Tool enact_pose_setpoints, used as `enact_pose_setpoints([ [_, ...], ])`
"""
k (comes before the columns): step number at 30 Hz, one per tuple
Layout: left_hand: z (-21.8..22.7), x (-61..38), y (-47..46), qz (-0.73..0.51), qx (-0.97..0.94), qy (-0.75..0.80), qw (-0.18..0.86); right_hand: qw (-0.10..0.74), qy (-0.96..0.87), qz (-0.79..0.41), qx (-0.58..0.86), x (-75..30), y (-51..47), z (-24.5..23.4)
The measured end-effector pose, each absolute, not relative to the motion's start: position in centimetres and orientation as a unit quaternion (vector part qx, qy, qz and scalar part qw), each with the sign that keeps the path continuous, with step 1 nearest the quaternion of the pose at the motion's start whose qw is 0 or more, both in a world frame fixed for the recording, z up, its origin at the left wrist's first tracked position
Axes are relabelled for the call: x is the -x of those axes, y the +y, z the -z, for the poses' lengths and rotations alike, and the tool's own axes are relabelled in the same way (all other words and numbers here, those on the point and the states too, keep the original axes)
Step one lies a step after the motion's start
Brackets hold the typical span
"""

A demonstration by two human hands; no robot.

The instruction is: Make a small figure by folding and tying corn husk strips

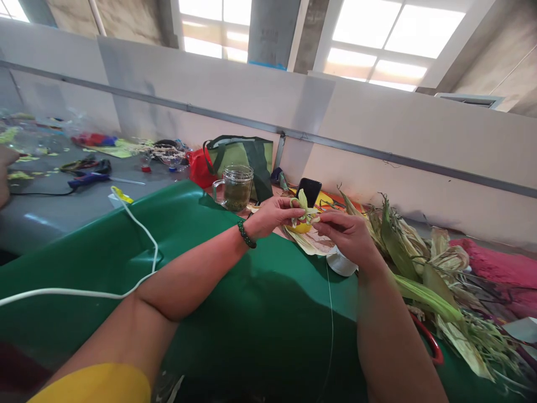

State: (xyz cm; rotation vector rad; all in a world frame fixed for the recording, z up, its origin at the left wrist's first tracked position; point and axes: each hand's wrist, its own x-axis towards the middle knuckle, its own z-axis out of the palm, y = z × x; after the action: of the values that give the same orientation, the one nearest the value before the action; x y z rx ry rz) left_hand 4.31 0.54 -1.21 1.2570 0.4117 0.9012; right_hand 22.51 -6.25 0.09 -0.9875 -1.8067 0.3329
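My left hand (274,215) and my right hand (346,232) meet over a green table cover (210,263), both pinched on a small bundle of pale yellow-green corn husk strips (302,202). The left wrist wears a dark green bead bracelet (246,235). A thin thread (331,313) hangs down from the right hand, and a white spool or roll (340,263) lies just under it. A yellow piece (300,228) sits below the husk bundle.
A heap of dried corn husks (423,263) lies to the right, by red scissors handles (432,341) and pink fabric (499,263). Behind stand a glass mug (235,187), a black phone (310,190), a green bag (243,154). A white cable (138,224) crosses left. Another person's hand (5,173) is at far left.
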Motion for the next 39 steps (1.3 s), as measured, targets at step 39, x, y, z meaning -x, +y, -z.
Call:
enact_pose_setpoints([
  [39, 1.1, -4.6, 0.7, -0.462, -0.562, 0.198, 0.657, 0.698, -0.556, -0.169, 0.419, -19.5, -5.2, 2.0],
])
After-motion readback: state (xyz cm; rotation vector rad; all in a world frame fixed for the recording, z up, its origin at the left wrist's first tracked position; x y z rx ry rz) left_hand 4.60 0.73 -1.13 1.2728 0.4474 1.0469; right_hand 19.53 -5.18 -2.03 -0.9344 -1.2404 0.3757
